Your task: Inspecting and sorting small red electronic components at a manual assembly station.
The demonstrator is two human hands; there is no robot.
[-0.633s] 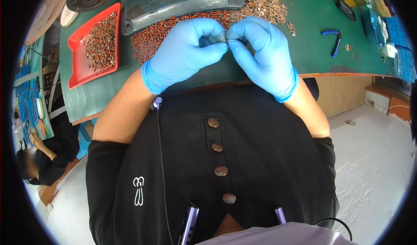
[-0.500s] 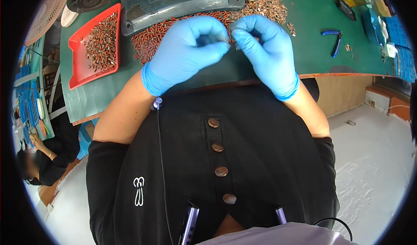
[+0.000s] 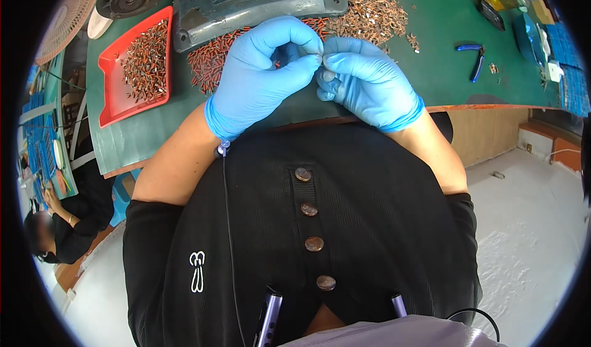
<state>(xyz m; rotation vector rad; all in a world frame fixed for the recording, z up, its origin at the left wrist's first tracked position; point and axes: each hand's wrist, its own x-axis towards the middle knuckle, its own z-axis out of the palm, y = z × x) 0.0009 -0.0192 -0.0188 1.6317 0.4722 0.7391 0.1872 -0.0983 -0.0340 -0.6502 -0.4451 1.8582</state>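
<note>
At left, the red tray (image 3: 112, 104) holds small orange-and-metal parts; beside it, the red pieces (image 3: 206, 60) lie along the grey machine base (image 3: 258, 14), which limits room behind the left hand (image 3: 258, 70). That hand and the right hand (image 3: 372, 85) meet fingertip to fingertip near the tabletop (image 3: 440, 70) edge, seemingly for fine work calling for steady alignment; I cannot tell whether either grip closes on a piece. Copper-toned pieces (image 3: 375, 16) lie beyond, with bare room before the blue pliers (image 3: 478, 70).
</note>
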